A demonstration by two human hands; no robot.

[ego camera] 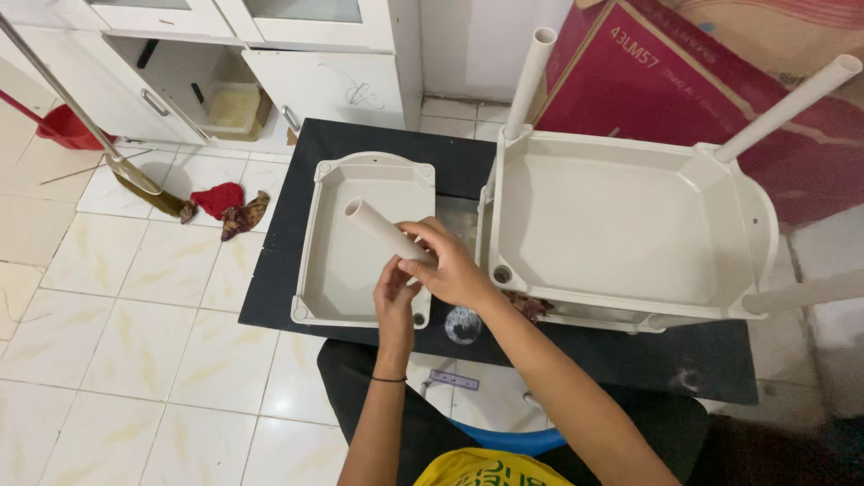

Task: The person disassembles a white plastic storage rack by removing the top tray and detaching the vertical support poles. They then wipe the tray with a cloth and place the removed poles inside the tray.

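Gripping white tube (pixel 382 229), right hand (pixel 454 270) fingers wrapped, left hand (pixel 394 301) beneath

A black bench (pixel 378 144) is standing on the pale tiled floor (pixel 135 342). A small cream tray (pixel 337 261) is lying on it at the left, and a larger cream tray (pixel 621 225) with upright white tubes is sitting just beside it.

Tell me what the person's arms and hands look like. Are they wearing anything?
Both arms are bare, with no sleeves reaching the forearms and no gloves. The left hand has a thin black band around its wrist. The right hand shows no ring, watch or band. Near the bottom edge, a bit of a yellow shirt with dark print shows.
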